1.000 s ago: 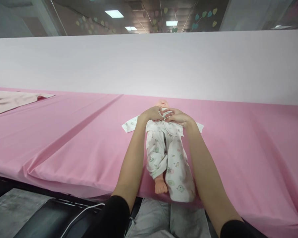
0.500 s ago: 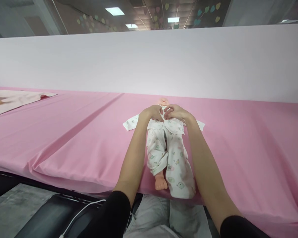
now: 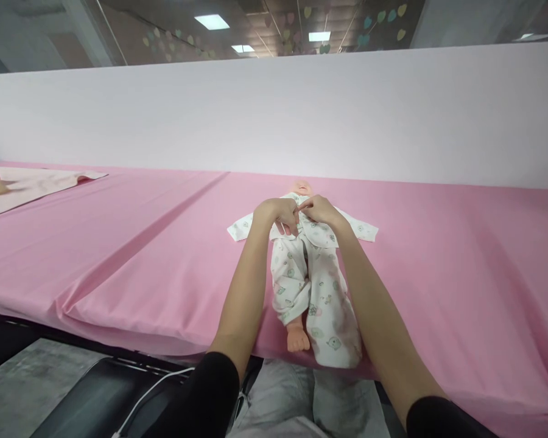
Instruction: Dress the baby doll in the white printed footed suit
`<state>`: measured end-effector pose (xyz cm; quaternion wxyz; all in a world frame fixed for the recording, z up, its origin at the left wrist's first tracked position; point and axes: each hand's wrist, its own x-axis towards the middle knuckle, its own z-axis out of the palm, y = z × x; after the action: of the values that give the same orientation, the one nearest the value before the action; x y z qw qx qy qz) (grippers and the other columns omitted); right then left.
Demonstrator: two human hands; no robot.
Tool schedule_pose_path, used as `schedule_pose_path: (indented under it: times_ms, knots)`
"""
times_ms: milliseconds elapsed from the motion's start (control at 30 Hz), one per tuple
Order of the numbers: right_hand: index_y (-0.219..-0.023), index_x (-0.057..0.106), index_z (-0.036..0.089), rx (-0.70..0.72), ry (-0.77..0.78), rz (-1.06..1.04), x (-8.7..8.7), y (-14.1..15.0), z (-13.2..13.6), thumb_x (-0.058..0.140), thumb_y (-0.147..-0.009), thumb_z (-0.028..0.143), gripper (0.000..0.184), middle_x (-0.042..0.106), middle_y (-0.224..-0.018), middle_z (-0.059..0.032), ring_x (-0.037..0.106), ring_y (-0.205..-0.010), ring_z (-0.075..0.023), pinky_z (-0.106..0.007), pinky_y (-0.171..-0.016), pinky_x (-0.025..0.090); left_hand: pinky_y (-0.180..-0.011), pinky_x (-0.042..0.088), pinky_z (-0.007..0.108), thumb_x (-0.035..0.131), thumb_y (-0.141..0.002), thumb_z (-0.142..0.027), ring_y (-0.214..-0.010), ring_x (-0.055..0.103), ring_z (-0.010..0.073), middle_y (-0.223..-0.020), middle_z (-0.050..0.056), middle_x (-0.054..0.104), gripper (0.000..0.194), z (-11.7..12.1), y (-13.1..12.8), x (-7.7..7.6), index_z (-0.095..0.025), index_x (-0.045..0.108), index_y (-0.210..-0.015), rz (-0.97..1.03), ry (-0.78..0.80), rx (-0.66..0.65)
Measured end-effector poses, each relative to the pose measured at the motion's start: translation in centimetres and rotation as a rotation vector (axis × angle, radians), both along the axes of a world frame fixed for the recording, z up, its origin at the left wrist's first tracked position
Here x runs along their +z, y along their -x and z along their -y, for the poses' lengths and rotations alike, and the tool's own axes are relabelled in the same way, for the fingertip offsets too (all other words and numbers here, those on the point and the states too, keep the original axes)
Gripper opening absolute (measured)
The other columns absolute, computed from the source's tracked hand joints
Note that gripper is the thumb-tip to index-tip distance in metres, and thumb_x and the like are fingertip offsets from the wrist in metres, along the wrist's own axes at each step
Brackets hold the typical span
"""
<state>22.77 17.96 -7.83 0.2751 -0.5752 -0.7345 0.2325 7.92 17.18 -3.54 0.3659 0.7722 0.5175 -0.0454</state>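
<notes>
Doll's top (image 3: 317,231), left hand (image 3: 276,213) & right hand (image 3: 320,210) pinching its front, arms stretched fwd.

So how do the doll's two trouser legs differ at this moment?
The trouser leg on the left ends short, with a bare foot poking out of its cuff; the trouser leg on the right shows no foot at all. The left one looks narrower and bunched at the hem, while the right one lies longer and flatter, reaching the edge of the pink cloth. Both share the same white animal-print fabric.
</notes>
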Motion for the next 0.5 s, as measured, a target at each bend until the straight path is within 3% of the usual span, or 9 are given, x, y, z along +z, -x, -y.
schedule_pose_path:
  times_ms: [133, 267, 400, 500]
  knots:
    - [-0.091, 0.069, 0.013, 0.071, 0.025, -0.008, 0.0, -0.4, -0.2, 0.048, -0.073, 0.009, 0.028, 0.059, -0.065, -0.0018, 0.048, -0.052, -0.0083, -0.019, -0.053, 0.04, -0.071, 0.055, 0.029, 0.081, -0.05, -0.03, -0.078, 0.067, 0.0215, -0.079, 0.005, 0.068, 0.056, 0.5, 0.1, 0.6, -0.016, 0.055, -0.099, 0.038, -0.043, -0.117]
    - [-0.086, 0.065, 0.012, 0.115, 0.111, -0.033, 1.4, -1.0, 0.4, 0.049, -0.074, 0.009, 0.02, 0.059, -0.068, -0.0033, 0.052, -0.053, -0.0096, -0.019, -0.046, 0.04, -0.073, 0.054, 0.028, 0.074, -0.061, -0.035, -0.08, 0.066, 0.0181, -0.086, 0.004, 0.069, 0.052, 3.1, 0.7, 3.1, -0.019, 0.056, -0.108, 0.118, -0.082, -0.16]
    - [-0.071, 0.063, 0.009, 0.185, 0.034, -0.026, 5.9, -1.2, 4.9, 0.054, -0.077, 0.008, 0.011, 0.058, -0.066, -0.0046, 0.052, -0.053, -0.0091, -0.018, -0.045, 0.039, -0.072, 0.052, 0.025, 0.068, -0.067, -0.04, -0.087, 0.065, 0.0175, -0.088, 0.001, 0.069, 0.041, 9.7, 2.2, 6.6, -0.026, 0.063, -0.105, 0.269, -0.201, -0.169]
    - [-0.065, 0.064, 0.012, 0.355, -0.071, -0.085, 9.8, -1.8, 11.2, 0.059, -0.08, 0.017, 0.017, 0.057, -0.062, -0.0026, 0.051, -0.052, -0.0068, -0.016, -0.046, 0.039, -0.062, 0.051, 0.023, 0.072, -0.059, -0.044, -0.084, 0.066, 0.019, -0.073, -0.002, 0.067, 0.034, 15.9, 3.8, 7.3, -0.034, 0.068, -0.091, 0.262, -0.033, -0.111]
